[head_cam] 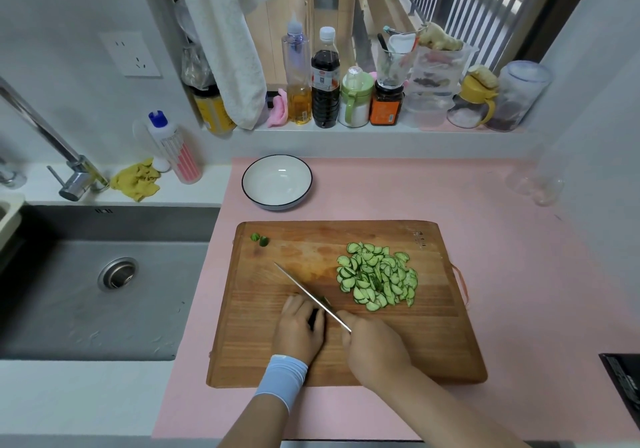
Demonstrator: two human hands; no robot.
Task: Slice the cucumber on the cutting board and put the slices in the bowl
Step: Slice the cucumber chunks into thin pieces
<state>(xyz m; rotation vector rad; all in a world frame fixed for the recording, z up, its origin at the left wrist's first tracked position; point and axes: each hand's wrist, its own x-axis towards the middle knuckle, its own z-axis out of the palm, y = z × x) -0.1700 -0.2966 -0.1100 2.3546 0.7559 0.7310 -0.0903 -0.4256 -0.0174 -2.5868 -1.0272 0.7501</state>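
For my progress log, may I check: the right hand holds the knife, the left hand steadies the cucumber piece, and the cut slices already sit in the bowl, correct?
Not quite: in the head view the slices lie piled on the cutting board, right of the knife, and the bowl holds none. The rest stands.

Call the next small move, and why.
Probably press the knife down through the cucumber stub for another slice. The left hand pins the short stub, the right hand holds the blade angled over it. The slices lie piled on the cutting board and the bowl is empty, so transfer comes later.
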